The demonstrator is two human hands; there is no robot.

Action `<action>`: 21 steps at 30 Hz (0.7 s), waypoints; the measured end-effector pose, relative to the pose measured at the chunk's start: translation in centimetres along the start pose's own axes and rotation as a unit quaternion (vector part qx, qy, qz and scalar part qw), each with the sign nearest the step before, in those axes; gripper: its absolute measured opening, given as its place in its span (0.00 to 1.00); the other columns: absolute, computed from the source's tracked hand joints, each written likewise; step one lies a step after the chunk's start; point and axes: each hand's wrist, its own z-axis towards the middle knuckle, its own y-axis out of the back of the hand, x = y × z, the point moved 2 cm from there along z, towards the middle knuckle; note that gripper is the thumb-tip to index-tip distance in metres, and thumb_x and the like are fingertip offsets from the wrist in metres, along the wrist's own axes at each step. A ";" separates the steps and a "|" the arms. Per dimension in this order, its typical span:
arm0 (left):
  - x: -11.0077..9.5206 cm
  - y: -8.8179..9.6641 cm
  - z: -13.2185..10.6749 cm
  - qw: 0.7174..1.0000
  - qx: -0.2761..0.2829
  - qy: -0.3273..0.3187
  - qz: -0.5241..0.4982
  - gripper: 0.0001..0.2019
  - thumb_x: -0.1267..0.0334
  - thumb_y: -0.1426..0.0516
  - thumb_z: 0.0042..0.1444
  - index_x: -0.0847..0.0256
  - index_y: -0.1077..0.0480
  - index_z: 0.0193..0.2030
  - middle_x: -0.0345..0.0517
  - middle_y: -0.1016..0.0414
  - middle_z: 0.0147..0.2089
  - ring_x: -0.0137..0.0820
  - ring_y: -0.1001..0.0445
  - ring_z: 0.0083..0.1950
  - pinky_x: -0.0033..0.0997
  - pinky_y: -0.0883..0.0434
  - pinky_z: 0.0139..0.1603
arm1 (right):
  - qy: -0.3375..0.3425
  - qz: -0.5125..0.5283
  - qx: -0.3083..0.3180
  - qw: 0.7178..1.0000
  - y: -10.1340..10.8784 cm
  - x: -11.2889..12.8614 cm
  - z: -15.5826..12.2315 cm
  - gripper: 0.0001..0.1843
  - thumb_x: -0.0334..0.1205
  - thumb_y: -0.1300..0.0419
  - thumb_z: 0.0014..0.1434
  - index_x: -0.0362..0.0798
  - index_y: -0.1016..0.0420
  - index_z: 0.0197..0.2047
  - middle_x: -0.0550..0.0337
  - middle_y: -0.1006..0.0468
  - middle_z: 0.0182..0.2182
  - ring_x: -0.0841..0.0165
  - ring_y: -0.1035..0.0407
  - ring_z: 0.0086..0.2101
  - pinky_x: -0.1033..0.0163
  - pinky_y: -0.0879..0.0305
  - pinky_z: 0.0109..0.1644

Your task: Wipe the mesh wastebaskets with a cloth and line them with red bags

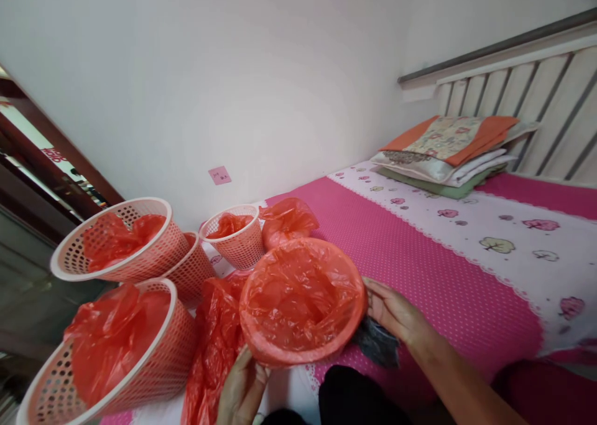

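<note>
By the near edge of the bed (396,257), holding a bag-lined basket (303,355) with left hand (243,381) and right hand (389,310), near pink baskets (158,359).

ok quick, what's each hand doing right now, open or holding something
Left hand: holding the red-lined basket at its near left side, fingers partly hidden.
Right hand: holding the same basket's right side.

The plastic bags (219,338) are red, the baskets (158,363) pink, the bedspread (433,288) dotted magenta and tree-printed white
</note>
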 end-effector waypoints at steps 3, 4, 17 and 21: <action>1.3 -1.3 -0.8 0.993 -0.011 0.024 -0.116 0.09 0.71 0.38 0.53 0.58 0.24 0.40 0.44 0.16 0.38 0.34 0.16 0.38 0.28 0.19 0.39 | 0.039 0.046 -0.012 0.998 -0.8 -0.3 -0.8 0.18 0.48 0.31 0.54 0.53 0.17 0.47 0.48 0.14 0.48 0.52 0.21 0.52 0.53 0.23 0.55; 1.6 -1.6 -1.1 0.987 -0.021 0.037 -0.157 0.09 0.74 0.39 0.54 0.60 0.25 0.41 0.45 0.17 0.36 0.33 0.16 0.35 0.28 0.19 0.36 | 0.044 0.063 -0.016 0.997 -1.1 -0.5 -0.6 0.17 0.47 0.30 0.53 0.53 0.16 0.46 0.48 0.14 0.46 0.52 0.20 0.51 0.53 0.23 0.54; 4.5 -2.2 -2.1 0.980 -0.073 0.071 -0.171 0.07 0.78 0.41 0.57 0.63 0.28 0.37 0.43 0.22 0.31 0.25 0.24 0.25 0.22 0.26 0.27 | 0.063 0.079 -0.138 0.985 -1.4 -4.5 2.9 0.16 0.49 0.28 0.45 0.50 0.20 0.34 0.51 0.12 0.37 0.52 0.18 0.42 0.51 0.18 0.46; 2.4 0.3 -2.0 0.977 -0.187 -0.101 0.016 0.10 0.64 0.35 0.50 0.61 0.26 0.40 0.44 0.22 0.34 0.32 0.23 0.32 0.28 0.27 0.31 | 0.132 -0.039 -0.261 0.956 -0.2 -1.7 1.4 0.23 0.54 0.31 0.52 0.50 0.18 0.47 0.48 0.15 0.51 0.51 0.22 0.54 0.48 0.23 0.57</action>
